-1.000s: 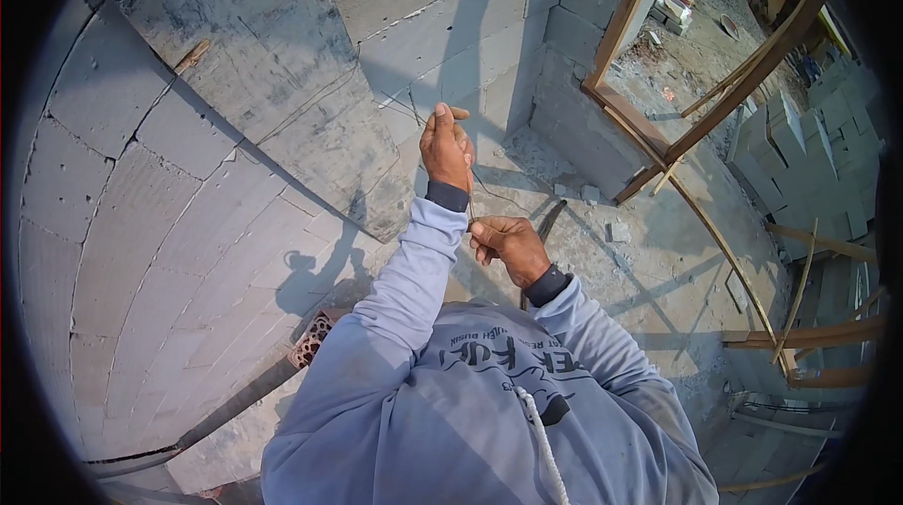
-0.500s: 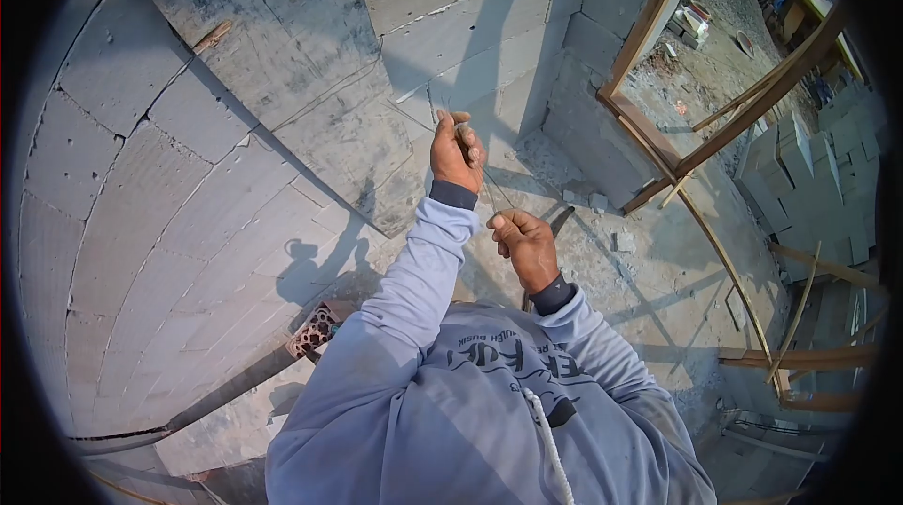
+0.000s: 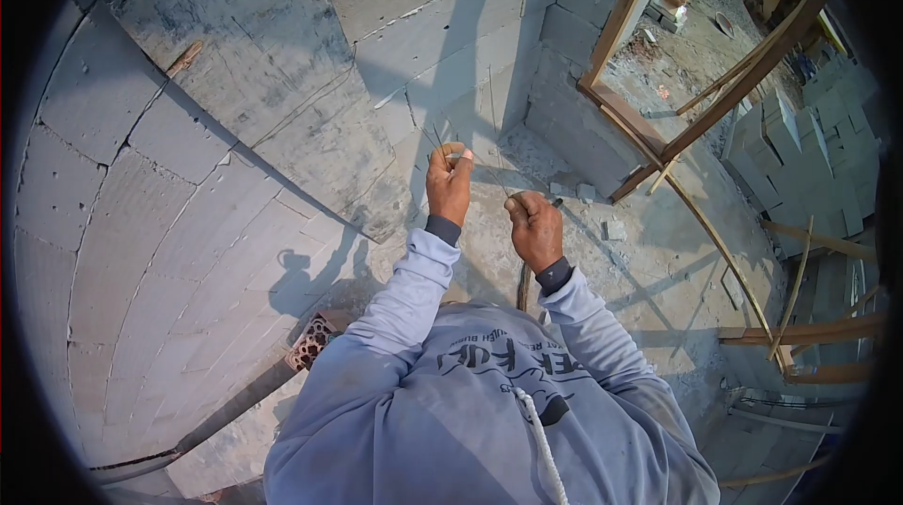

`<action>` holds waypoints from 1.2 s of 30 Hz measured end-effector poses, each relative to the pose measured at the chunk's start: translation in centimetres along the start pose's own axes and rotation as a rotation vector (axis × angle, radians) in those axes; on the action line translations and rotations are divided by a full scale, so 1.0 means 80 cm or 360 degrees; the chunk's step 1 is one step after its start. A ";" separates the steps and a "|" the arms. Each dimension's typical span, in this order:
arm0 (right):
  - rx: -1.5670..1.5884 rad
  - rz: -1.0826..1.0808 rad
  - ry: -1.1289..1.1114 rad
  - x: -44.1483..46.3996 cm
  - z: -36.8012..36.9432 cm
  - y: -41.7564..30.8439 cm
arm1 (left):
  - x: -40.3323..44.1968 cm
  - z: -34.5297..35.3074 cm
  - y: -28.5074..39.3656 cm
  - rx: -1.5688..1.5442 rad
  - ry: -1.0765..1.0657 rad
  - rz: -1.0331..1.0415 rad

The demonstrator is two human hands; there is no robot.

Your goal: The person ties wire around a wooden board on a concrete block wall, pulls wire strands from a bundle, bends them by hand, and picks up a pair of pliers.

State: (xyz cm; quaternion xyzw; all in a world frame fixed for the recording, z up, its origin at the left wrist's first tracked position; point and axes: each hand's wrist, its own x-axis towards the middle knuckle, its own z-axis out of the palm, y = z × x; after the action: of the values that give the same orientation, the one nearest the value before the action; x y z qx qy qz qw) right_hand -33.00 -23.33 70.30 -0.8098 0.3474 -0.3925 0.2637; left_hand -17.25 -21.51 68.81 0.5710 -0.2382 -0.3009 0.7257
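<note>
Thin metal wires fan out above the fingertips of my left hand, which is closed with thumb and fingers pinched on them. To its right and slightly lower, my right hand is closed in a pinch on a thin wire at its fingertips. One strand stretches across the gap between both hands, and another rises toward the block wall. A dark, slim bar shows below my right hand, with a dark tip beyond the knuckles; I cannot tell whether the hand touches it.
A large scuffed panel leans at the upper left against the pale block wall. A wooden frame stands on the right, with stacked blocks beyond. A hollow red brick lies lower left; rubble dots the floor.
My left hand has lowered, with its fingers now turned to the right. My right hand has shifted right and slightly up, widening the gap between them. The wires show more spread out.
</note>
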 end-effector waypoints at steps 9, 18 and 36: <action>-0.0518 0.0006 -0.0022 0.001 -0.006 -0.002 | -0.042 0.020 0.006 0.0120 -0.0472 -0.0158; -0.0395 0.0124 -0.0182 -0.010 -0.005 0.015 | -0.052 0.030 -0.009 -0.0262 -0.0343 -0.0288; 0.0033 0.0226 -0.0212 0.002 0.004 -0.011 | -0.038 0.015 0.020 -0.0324 -0.0169 -0.0357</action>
State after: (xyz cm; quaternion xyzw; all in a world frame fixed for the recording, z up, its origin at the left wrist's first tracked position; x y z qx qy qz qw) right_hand -32.34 -22.86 70.82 -0.8046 0.3815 -0.3217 0.3218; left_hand -19.96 -19.91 70.64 0.5009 -0.1793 -0.4325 0.7280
